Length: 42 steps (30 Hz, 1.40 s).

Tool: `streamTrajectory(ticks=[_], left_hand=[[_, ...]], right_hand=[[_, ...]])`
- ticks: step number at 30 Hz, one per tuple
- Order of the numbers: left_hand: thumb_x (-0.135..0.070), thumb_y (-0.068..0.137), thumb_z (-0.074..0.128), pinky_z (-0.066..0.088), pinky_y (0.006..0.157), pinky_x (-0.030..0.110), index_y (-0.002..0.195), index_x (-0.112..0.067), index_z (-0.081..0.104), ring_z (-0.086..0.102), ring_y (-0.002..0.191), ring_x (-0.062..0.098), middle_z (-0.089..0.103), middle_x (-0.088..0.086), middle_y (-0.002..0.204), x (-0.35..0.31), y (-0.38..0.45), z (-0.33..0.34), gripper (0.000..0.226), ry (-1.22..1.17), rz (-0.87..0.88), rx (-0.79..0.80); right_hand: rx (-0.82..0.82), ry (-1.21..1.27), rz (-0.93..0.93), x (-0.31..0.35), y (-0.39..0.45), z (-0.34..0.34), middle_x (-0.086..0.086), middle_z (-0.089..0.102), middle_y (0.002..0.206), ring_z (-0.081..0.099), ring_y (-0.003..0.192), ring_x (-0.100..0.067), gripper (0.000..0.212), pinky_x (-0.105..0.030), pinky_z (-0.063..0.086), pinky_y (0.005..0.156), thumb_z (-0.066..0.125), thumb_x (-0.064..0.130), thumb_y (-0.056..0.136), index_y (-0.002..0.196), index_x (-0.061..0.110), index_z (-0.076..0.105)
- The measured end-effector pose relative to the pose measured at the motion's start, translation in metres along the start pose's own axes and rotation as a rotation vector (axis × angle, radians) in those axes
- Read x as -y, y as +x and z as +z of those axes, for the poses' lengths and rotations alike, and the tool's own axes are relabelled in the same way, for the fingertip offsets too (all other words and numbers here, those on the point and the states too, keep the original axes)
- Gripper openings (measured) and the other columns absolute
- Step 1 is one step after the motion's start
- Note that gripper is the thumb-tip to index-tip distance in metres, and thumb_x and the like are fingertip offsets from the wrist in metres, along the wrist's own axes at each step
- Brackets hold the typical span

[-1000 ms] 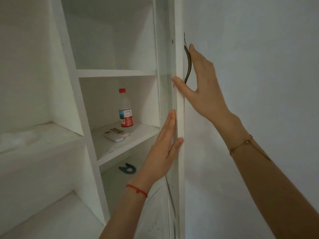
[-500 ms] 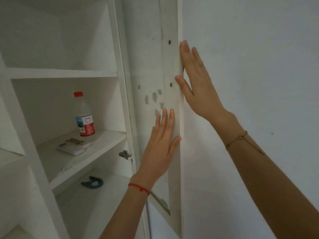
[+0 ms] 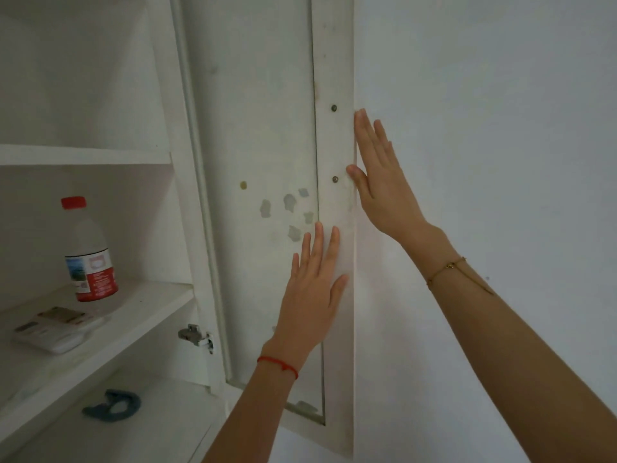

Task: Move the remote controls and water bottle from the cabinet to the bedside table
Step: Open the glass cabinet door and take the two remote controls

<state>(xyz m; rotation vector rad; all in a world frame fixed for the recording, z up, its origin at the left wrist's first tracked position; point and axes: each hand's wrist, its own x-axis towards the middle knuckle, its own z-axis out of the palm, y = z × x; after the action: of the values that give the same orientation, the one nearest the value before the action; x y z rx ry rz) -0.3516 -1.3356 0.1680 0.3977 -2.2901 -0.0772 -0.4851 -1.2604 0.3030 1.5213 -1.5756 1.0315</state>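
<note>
Since half a second earlier the cabinet door had swung wider, and more of its inner face showed. Left hand, red cord at the wrist, lay flat on the door's inner face near its free edge, fingers straight and close together, holding nothing. Right hand, thin chain at the wrist, was flat with fingers extended at that same edge, thumb on the frame beside a screw, also holding nothing. Left of the hands, a hinge sat on the cabinet side. Remote controls lay stacked at the near left of the middle shelf. Water bottle stood upright just behind them, red cap on. Blue object lay on the shelf below.
</note>
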Motion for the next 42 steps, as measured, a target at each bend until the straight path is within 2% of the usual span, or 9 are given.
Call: streamTrajectory(ticks=[7,12,22,28,33,37,42], left_hand=[[-0.042,0.105,0.019,-0.009,0.12,0.035,0.151,-0.029,-0.019,-0.026,0.146,0.015,-0.029,-0.004,0.158,0.011,0.034,0.033,0.061,0.076,-0.004,0.003],[-0.041,0.105,0.022,-0.004,0.122,0.037,0.152,-0.027,-0.017,-0.024,0.147,0.016,-0.027,-0.002,0.159,0.017,0.053,0.057,0.063,0.105,-0.023,-0.033],[-0.043,0.105,0.025,-0.006,0.121,0.037,0.152,-0.026,-0.018,-0.024,0.147,0.015,-0.028,-0.002,0.159,0.018,0.052,0.066,0.066,0.178,-0.043,-0.076],[-0.043,0.105,0.027,-0.008,0.12,0.034,0.151,-0.029,-0.019,-0.024,0.147,0.012,-0.03,-0.006,0.158,0.013,0.049,0.062,0.067,0.183,-0.061,-0.074],[-0.042,0.105,0.029,-0.005,0.122,0.035,0.153,-0.029,-0.012,-0.019,0.148,0.008,-0.02,-0.008,0.161,0.007,0.042,0.052,0.064,0.161,-0.091,-0.094],[-0.039,0.104,0.03,-0.004,0.123,0.035,0.155,-0.025,-0.003,-0.015,0.149,0.008,-0.012,-0.006,0.163,0.015,0.023,0.037,0.062,0.209,-0.168,-0.129],[-0.046,0.102,0.026,-0.004,0.123,0.034,0.155,-0.024,0.005,-0.012,0.149,0.006,-0.003,-0.006,0.163,0.032,-0.01,-0.003,0.061,0.33,-0.349,-0.191]], right_hand=[[0.018,-0.009,0.03,-0.047,0.013,0.019,0.004,-0.002,0.164,-0.006,0.15,-0.016,0.057,-0.038,0.002,0.123,0.026,0.027,0.106,0.155,0.018,-0.001],[0.041,0.015,0.024,-0.073,0.023,0.031,0.005,-0.001,0.164,-0.006,0.15,-0.016,0.057,-0.042,0.005,0.123,0.026,0.028,0.106,0.155,0.019,-0.002],[0.014,0.127,-0.037,-0.081,0.024,0.035,0.003,0.001,0.164,-0.006,0.15,-0.014,0.057,-0.038,0.002,0.123,0.029,0.025,0.105,0.154,0.017,0.0],[-0.003,0.16,-0.099,-0.075,0.019,0.028,-0.003,0.005,0.163,-0.003,0.151,-0.017,0.059,-0.039,0.005,0.123,0.035,0.021,0.104,0.154,0.011,0.006],[0.003,0.187,-0.209,-0.058,0.005,0.03,-0.003,0.009,0.163,0.0,0.151,-0.015,0.055,-0.032,0.001,0.123,0.034,0.023,0.105,0.154,0.009,0.012],[0.08,0.239,-0.284,-0.04,-0.005,0.051,-0.002,0.015,0.162,0.003,0.15,-0.013,0.054,-0.034,0.005,0.123,0.034,0.028,0.105,0.153,0.011,0.016],[0.186,0.441,-0.31,-0.009,-0.009,0.092,0.001,0.017,0.162,0.004,0.15,-0.009,0.055,-0.031,0.004,0.123,0.033,0.033,0.104,0.153,0.014,0.018]])
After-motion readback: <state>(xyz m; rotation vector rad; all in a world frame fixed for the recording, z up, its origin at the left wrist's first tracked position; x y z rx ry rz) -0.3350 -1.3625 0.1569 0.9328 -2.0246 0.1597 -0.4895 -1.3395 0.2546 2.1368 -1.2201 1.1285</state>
